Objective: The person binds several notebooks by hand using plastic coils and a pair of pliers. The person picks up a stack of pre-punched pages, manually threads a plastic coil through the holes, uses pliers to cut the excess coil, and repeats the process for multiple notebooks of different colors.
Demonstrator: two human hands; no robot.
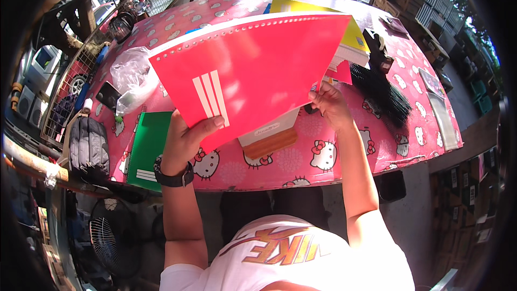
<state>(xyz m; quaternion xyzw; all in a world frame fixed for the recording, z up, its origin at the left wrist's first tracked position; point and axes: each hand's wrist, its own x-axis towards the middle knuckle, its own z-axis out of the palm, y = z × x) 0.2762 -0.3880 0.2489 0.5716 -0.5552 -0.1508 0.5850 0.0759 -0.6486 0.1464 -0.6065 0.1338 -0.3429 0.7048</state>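
Between my hands is a red notebook cover (258, 70) with a row of punched holes along its far edge and white stripes near its lower left. My left hand (186, 137), with a dark watch on the wrist, grips the lower left corner, thumb on top. At the right edge, my right hand (333, 105) pinches the cover between thumb and fingers. A green spiral notebook (148, 143) lies beside my left wrist. Partly hidden under the red cover is a white card on a wooden stand (272, 145). Black plastic binding coils (382, 94) lie right of my right hand.
A stack of yellow-covered notebooks (355, 40) sits behind the cover. On the pink patterned table (291, 167) are a clear plastic bag (134, 75), a phone (109, 95) and a black tape dispenser (379, 54). A grey backpack (89, 145) and a fan (110, 234) are at the left.
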